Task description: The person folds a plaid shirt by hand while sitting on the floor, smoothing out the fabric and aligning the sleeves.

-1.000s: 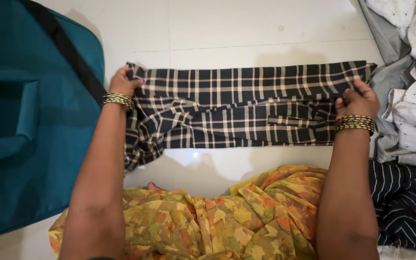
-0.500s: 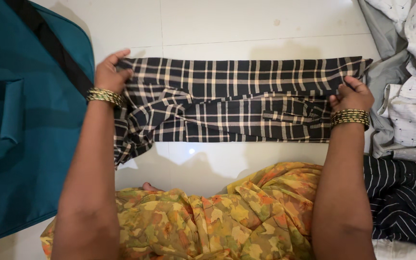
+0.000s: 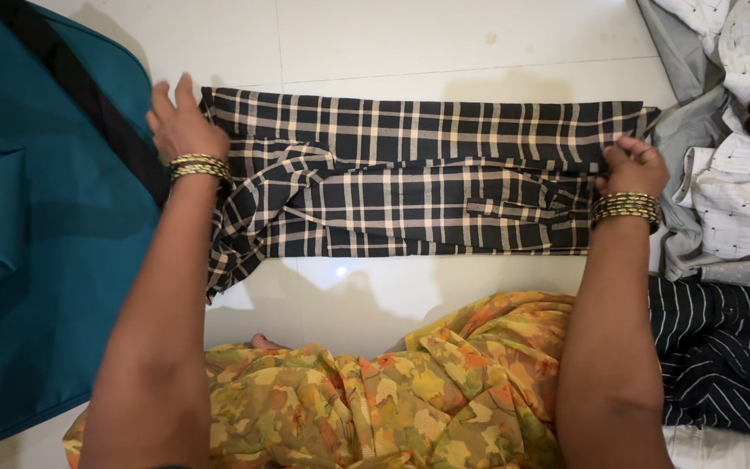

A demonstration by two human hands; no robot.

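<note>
**Plaid garment laid flat on tile floor**

The black-and-cream plaid garment (image 3: 410, 178) lies folded lengthwise on the white tile floor (image 3: 444, 43), between the teal bag (image 3: 36, 234) and a clothes pile (image 3: 731, 156). Left hand (image 3: 180, 122) rests open-palmed on its left end. Right hand (image 3: 634, 165) is closed, pinching the right edge. Judged light, soft, limp cloth; best held at ends or corners.

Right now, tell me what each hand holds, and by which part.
Right hand pinches the plaid garment at its right end; left hand lies open at its left end, gripping nothing.
</note>
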